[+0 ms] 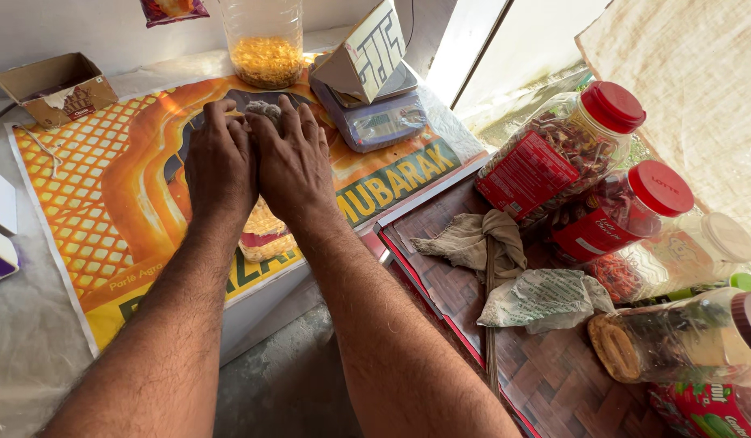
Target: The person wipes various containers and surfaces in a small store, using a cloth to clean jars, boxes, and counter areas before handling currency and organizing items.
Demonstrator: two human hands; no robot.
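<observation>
My left hand (219, 162) and my right hand (292, 158) lie side by side, palms down, over a small clear packet of yellow snack (264, 234) on the orange poster-covered counter (107, 186). Both hands press around something grey and crumpled (263, 109) that shows between the fingertips. Most of the packet is hidden under my wrists.
A clear jar of yellow snack (266, 49) and a small digital scale (379, 120) with a paper packet on it stand behind my hands. An open cardboard box (57, 85) is at the back left. Red-lidded candy jars (570, 154), a cloth (473, 239) and a crumpled bag (546, 298) crowd the woven tray on the right.
</observation>
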